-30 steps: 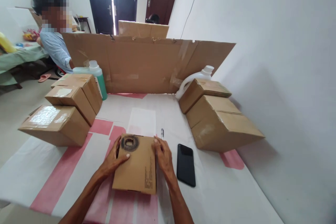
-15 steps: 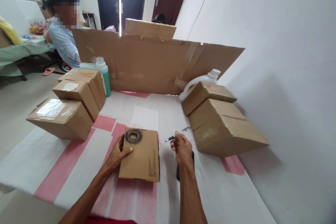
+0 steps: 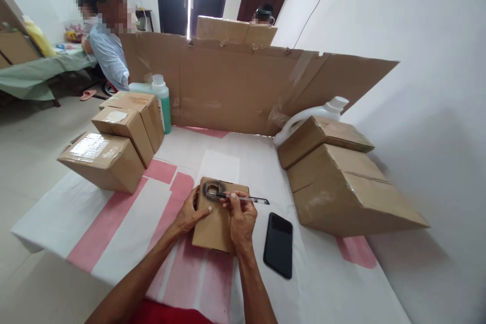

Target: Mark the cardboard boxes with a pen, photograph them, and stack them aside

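Note:
A small cardboard box (image 3: 213, 225) lies on the table before me, with a dark scribbled ring around an opening near its upper left. My left hand (image 3: 192, 214) grips the box's left side, thumb on top and fingers along the edge. In my right hand (image 3: 242, 215) is a pen (image 3: 243, 198), pinched between thumb and fingers. Its tip points left and reaches the dark ring; whether it touches the cardboard I cannot tell. The right hand covers part of the box's right side.
A black phone (image 3: 279, 245) lies right of the box. Cardboard boxes (image 3: 102, 159) stand left with a green bottle (image 3: 164, 106); more boxes (image 3: 341, 187) and a white jug (image 3: 326, 110) stand right. A cardboard panel (image 3: 228, 86) spans the back. A person (image 3: 108, 45) sits beyond.
My right hand has moved left with the pen, from beside the box to over it, bringing the tip to the dark ring. The phone is now uncovered. The camera view has shifted slightly.

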The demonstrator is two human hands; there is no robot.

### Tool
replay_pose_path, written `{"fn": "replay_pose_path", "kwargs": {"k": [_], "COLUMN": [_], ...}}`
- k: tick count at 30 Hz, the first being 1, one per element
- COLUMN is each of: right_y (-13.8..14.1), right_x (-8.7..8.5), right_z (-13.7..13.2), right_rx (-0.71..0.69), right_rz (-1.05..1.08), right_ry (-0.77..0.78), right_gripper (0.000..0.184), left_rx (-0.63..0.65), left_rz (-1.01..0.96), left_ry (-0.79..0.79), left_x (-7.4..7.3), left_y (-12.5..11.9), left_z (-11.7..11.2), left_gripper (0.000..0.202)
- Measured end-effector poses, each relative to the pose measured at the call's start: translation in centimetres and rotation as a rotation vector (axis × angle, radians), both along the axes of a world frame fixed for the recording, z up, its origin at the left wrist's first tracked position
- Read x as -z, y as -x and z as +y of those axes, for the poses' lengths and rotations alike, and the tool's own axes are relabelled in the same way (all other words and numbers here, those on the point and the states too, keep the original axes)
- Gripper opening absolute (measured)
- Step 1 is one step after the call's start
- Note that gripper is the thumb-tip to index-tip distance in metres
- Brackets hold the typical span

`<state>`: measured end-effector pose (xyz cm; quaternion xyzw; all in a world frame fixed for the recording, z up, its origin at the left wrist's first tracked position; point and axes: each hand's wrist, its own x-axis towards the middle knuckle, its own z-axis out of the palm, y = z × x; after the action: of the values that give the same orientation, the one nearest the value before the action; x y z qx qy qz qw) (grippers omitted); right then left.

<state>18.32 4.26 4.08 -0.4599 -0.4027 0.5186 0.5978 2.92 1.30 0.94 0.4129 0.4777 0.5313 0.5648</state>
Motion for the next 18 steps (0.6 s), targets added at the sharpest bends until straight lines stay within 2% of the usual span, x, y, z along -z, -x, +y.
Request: {"fn": "replay_pose_path", "kwargs": {"k": [5, 10, 14, 18], "right_y": [0.0, -1.0, -5.0, -9.9], "right_x": [-0.3, -0.9, -2.3, -2.6], "right_z": [-0.5, 0.3, 4.1, 7.8], "right_rx": [0.044, 0.188, 0.265, 0.311], "right_rz": [-0.079, -0.175, -0.337, -0.655], "right_ry": [-0.009, 0.007, 0.027, 0.117], "right_gripper": [0.029, 0.035, 0.044, 0.035], "left_rx": [0.002, 0.014, 0.014, 0.025], "left_rz": [0.003, -0.005, 0.002, -0.005], "left_ry": [-0.002, 0.026, 0.046, 0.054], "left_x": [-0.1, -0.1, -0.2, -0.3], "left_y": [0.0, 0.0, 0.3, 0.6], "left_z": [0.0, 0.0, 0.0, 0.1], "left_gripper": [0.079, 0.084, 0.086, 0.084]}}
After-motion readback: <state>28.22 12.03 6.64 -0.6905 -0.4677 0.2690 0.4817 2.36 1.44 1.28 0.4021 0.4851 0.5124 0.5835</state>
